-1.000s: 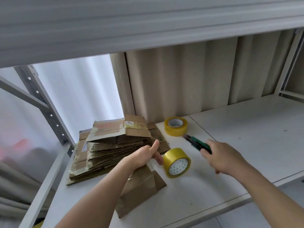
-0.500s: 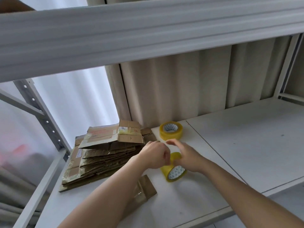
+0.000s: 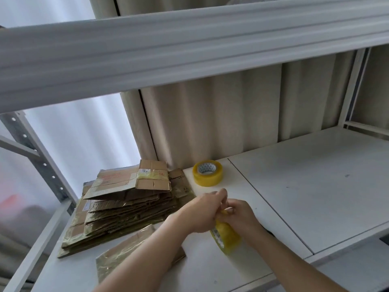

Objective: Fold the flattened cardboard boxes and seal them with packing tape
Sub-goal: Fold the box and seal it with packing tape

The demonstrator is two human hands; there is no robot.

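A roll of yellow packing tape (image 3: 226,236) stands on edge near the front edge of a white shelf (image 3: 305,186), caught between a person's two hands. The right hand (image 3: 242,217) curls over the top of the roll and holds it, while the left hand (image 3: 202,211) brings its fingers (image 3: 222,196) together at the roll's upper rim, apparently picking for the loose tape end; whether they have hold of it cannot be told. A single flattened cardboard box (image 3: 126,249) lies at the front edge under the left forearm, not yet folded, and a stack of flattened boxes (image 3: 126,203) sits toward the shelf's left end. A second tape roll (image 3: 208,173) lies flat near the back edge, well apart from the hands. The risks from here look small but real: the tape end could split or stick back on itself if peeled at an angle, and the upright roll could roll off the front edge if released.
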